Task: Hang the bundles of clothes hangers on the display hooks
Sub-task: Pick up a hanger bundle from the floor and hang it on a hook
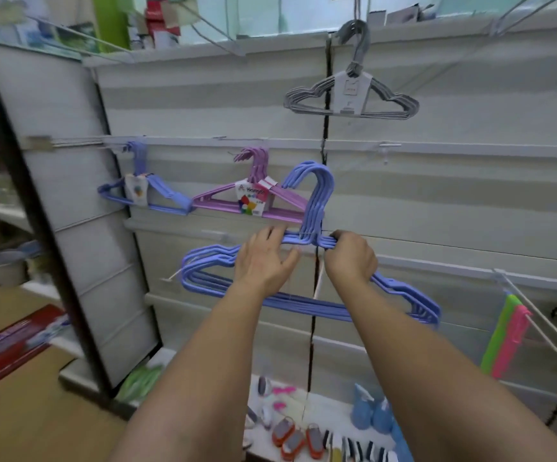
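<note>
Both hands are raised to the slatted display wall point(470, 201) with a bundle of blue hangers, the held bundle point(307, 278), between them. Left hand point(263, 261): fingers spread and fairly straight, laid against the bundle's upper bar just left of the neck, thumb out to the right below it; more steadying than clasping, as far as I can see. Right hand point(350, 258): fingers curled round the upper bars just right of the neck, a firm grip. The bundle's hooks point(317, 181) point up and overlap the right tip of the purple bundle behind; they sit on no peg that I can see.

Progress, left to right:
- blue bundle with a paper label point(143, 191) already on a peg at the left end of the middle rail point(454, 150)
- purple bundle with a coloured label point(253, 198) on the next peg along, close beside the first
- held bundle: in the air, below the middle rail, not yet hung
- grey bundle point(354, 95) hung higher up, from the top rail
- small white fitting point(389, 150) on the middle rail right of the dark seam, nothing on it; whether it is a usable hook, cannot tell
- long white hooks point(537, 315) at lower right carry green and pink items, not hangers

Judgement: three bundles up, one in hand, so the job is well along; remaining is to lift this one and slip its hooks over a free peg. No further loose bundles in view
</note>
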The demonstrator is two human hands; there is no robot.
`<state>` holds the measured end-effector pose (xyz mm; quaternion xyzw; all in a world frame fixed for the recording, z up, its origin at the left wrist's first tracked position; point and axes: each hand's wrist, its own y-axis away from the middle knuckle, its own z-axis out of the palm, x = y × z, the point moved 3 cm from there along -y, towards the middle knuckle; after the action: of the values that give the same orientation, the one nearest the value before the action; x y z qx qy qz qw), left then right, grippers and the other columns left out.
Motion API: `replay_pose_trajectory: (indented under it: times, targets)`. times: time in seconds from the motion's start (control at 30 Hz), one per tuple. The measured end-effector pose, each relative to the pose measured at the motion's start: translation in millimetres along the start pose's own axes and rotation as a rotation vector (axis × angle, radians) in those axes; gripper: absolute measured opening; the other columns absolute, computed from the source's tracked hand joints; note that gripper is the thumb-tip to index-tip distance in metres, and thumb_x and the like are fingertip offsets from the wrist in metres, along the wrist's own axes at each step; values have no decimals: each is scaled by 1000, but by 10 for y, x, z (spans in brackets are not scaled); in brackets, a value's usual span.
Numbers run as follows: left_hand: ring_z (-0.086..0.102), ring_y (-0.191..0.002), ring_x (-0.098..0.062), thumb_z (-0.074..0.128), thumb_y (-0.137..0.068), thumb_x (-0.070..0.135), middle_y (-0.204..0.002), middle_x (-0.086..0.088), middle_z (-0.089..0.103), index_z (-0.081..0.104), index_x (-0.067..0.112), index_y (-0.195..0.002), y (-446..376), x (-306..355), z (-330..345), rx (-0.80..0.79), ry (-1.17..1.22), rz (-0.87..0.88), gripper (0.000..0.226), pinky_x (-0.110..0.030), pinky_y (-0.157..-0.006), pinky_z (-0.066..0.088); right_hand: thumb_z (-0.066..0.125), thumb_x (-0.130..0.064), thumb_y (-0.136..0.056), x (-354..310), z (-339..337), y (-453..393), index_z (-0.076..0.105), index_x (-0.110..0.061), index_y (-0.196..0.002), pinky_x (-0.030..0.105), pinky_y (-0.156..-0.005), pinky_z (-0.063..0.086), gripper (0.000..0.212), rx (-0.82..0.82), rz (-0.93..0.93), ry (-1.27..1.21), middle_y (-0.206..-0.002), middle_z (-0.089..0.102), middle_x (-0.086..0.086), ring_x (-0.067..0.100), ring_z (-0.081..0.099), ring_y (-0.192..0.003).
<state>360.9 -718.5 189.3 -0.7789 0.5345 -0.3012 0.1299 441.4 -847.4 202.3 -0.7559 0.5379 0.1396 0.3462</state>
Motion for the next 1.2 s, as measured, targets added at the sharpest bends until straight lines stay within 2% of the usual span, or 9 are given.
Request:
replay_pose_trajectory:
  times: [0.07,0.2,0.27,0.5,0.6,0.7,0.87,1.03,1.2]
  targets:
    - [43,-124,-27,44,-93,42,-138,-5,46,37,21,-142,175,-290,-127,2,5,-45,53,-40,-101,34,51,-5,-86,-228,156,189,68,-21,-105,33,-78,46,30,-41,-47,13,-106,68,11,33,61,-103]
    - [45,-120,-30,34,-89,38,-133,-8,49,41,19,-139,524,-910,-350,-7,-26,-133,54,-41,-100,37,49,-2,-88,-668,583,564,67,-19,-107,33,-72,43,31,-122,-120,33,-104,68,10,33,61,-101]
    - [46,-118,-32,39,-95,31,-129,-11,51,42,16,-138,708,-1246,-419,-19,-62,-147,45,-41,-97,38,49,-2,-88,-860,846,772,67,-19,-106,33,-71,43,31,-168,-133,20,-103,68,11,34,62,-100]
    - [46,-117,-31,41,-99,29,-129,-8,48,42,16,-134,1375,-2628,-601,-185,-158,-255,37,-41,-89,38,49,-5,-85,-1510,1892,1652,66,-22,-114,35,-81,48,38,-340,-150,22,-109,68,12,35,60,-107]
    - [45,-117,-29,40,-99,20,-129,-6,47,41,18,-134,1638,-3083,-607,-233,-175,-329,35,-42,-87,39,54,-5,-83,-1693,2259,1936,66,-20,-112,34,-79,47,35,-435,-150,33,-108,68,11,35,61,-106]
    - [47,-117,-31,41,-93,6,-130,-8,46,41,18,-135,1794,-3427,-616,-302,-194,-422,43,-42,-85,42,59,-6,-83,-1864,2602,2132,66,-17,-111,33,-77,45,31,-520,-163,60,-106,69,11,35,61,-105]
    - [51,-114,-32,45,-90,1,-131,-10,48,39,17,-136,1824,-3849,-488,-405,-231,-513,50,-40,-80,43,49,-2,-82,-2063,3107,2229,66,-18,-106,28,-71,39,33,-536,-199,131,-105,68,10,34,61,-102]
    - [53,-109,-33,40,-89,-3,-124,-10,51,42,18,-132,1544,-4228,-311,-404,-228,-559,48,-39,-77,43,48,-2,-83,-2213,3577,2028,65,-17,-106,31,-75,45,33,-544,-200,158,-105,68,11,34,61,-102]
    - [54,-109,-33,39,-89,-5,-124,-9,53,46,18,-130,1156,-4575,-216,-402,-243,-564,47,-40,-77,44,54,-6,-85,-2422,4019,1750,66,-20,-109,28,-69,37,30,-584,-167,109,-104,68,9,32,61,-101]
